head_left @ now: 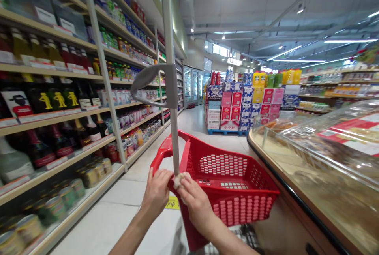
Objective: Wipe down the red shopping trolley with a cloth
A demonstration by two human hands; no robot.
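A red plastic shopping cart (237,186) with perforated basket walls stands right in front of me. My left hand (156,188) is closed over the cart's red handle rim, just left of an upright metal pole (170,42). Against the foot of that pole, my right hand (195,199) pinches a crumpled whitish cloth (178,180). The two hands are close together. Higher on the pole sits a grey plastic bracket (170,85) with a loop pointing left. Part of the handle lies hidden beneath my fingers.
Shelves (68,160) of bottles and cans run along the left. To the right, a display counter (296,192) holds food under clear lids, close to the cart. Stacked cartons (232,109) stand on a blue pallet ahead. A yellow floor sticker (172,203) lies below my hands.
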